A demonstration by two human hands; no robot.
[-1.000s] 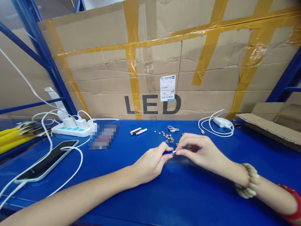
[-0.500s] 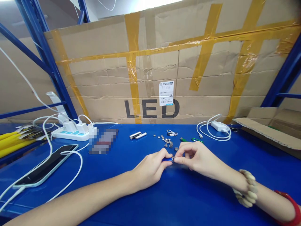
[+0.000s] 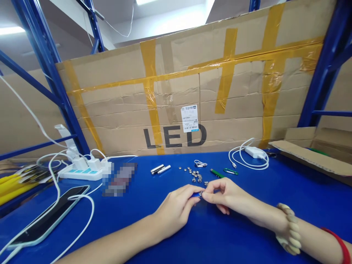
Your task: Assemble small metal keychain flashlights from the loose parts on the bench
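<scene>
My left hand (image 3: 174, 209) is closed round a small blue metal tube (image 3: 195, 195), mostly hidden by the fingers. At its right end, my right hand (image 3: 229, 196) pinches a tiny silvery end piece, which touches the tube; its exact kind cannot be made out. Just beyond the hands lie several small round metal caps (image 3: 197, 173). Silver and black tubes (image 3: 164, 169) rest to their left. A silvery carabiner clip (image 3: 200, 164) is behind the caps. Past my right hand are a green tube (image 3: 216, 173) and a green carabiner (image 3: 230, 171).
A phone (image 3: 52, 214) with a white cable lies at left, near a white power strip (image 3: 84, 173) and a pixelated item (image 3: 121, 179). Back right are a coiled charger (image 3: 255, 152) and an open cardboard box (image 3: 308, 156). A tall cardboard panel (image 3: 115, 121) closes off the back.
The camera view has tilted up, so the hands and table appear lower. Both hands keep hold at the tube; my right hand's lower fingers have shifted downward, and more of the green tube shows.
</scene>
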